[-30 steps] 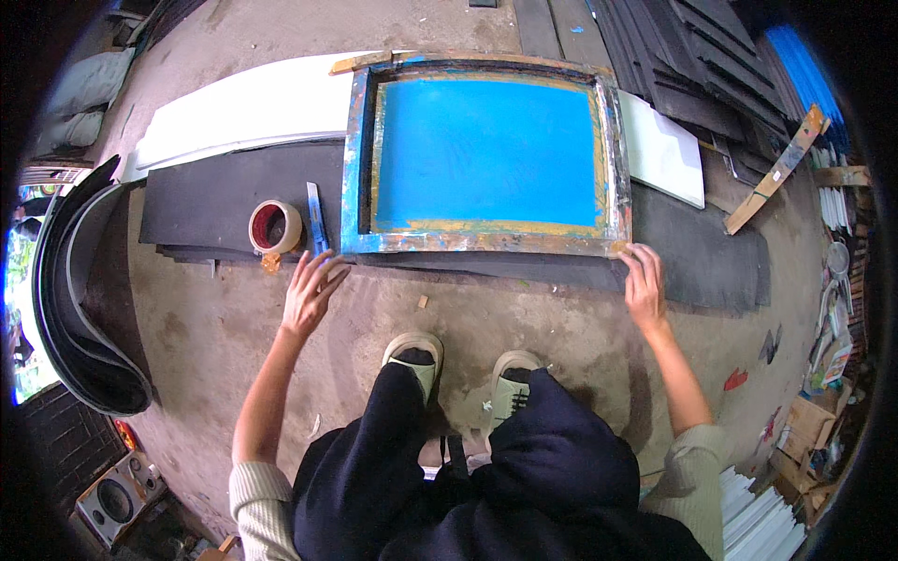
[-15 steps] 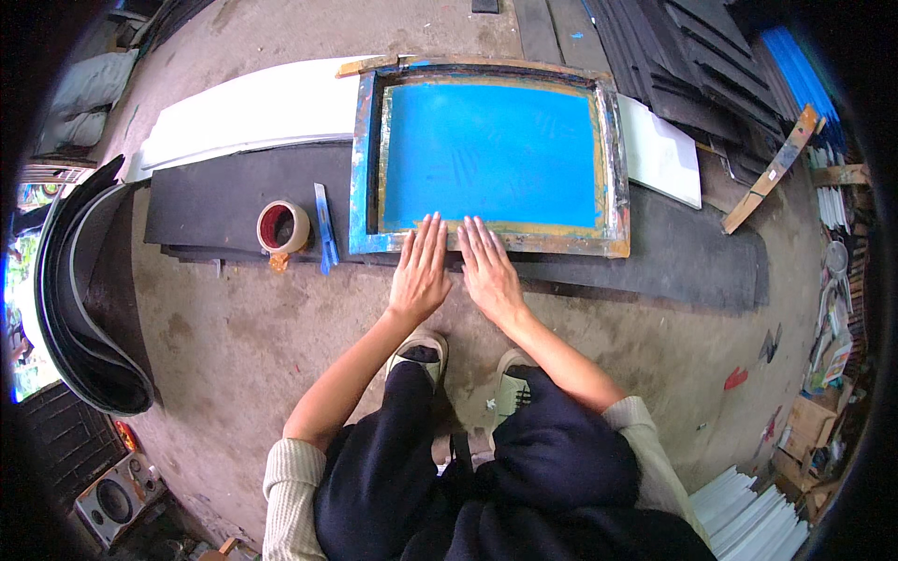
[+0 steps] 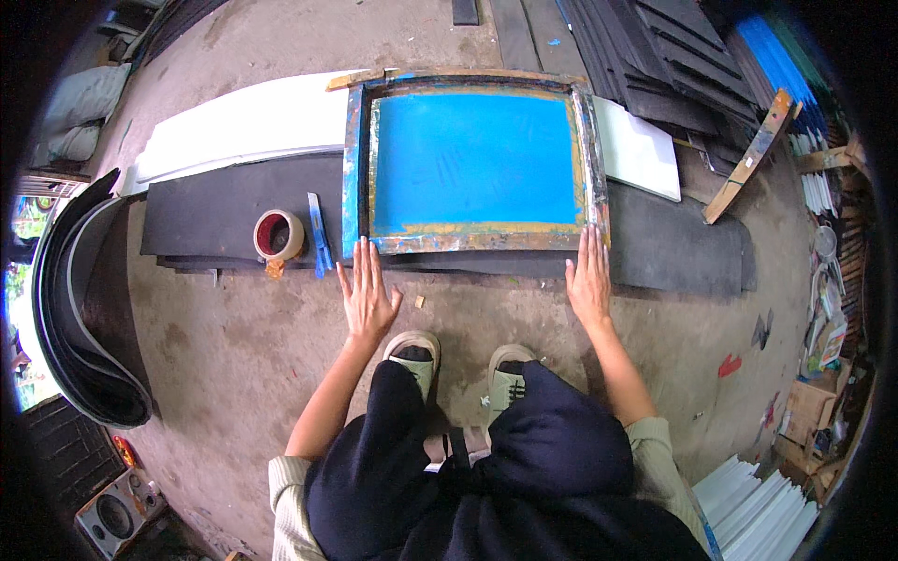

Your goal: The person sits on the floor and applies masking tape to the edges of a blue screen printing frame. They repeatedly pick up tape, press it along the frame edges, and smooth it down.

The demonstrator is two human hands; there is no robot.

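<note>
- Holding the left hand (image 3: 368, 304) and the right hand (image 3: 589, 285) well apart, both palm down and uncurled, fingers extending forward, with the left thumb spread inward.
- Resting the left fingertips over the near left corner of a rectangular, paint-stained wooden frame (image 3: 468, 243); not revealing how firmly.
- Resting the right fingertips over the near right corner of the same frame, likewise not revealing the pressure.
- Showing the frame just ahead of and between both hands, enclosing a smooth, bright blue panel (image 3: 472, 159).
- Showing beneath the frame, and reaching out beyond both hands, long, flat black sheets (image 3: 234, 201) and, farther ahead, smooth white sheets (image 3: 253, 122).
- Presenting, left of the left hand, a round, beige roll of tape (image 3: 298, 234) with a red core and, between roll and hand, a slim, blue-handled utility knife (image 3: 319, 238).
- Including, ahead and well right of the right hand, a narrow, paint-marked wooden slat (image 3: 756, 154), leaning obliquely.
</note>
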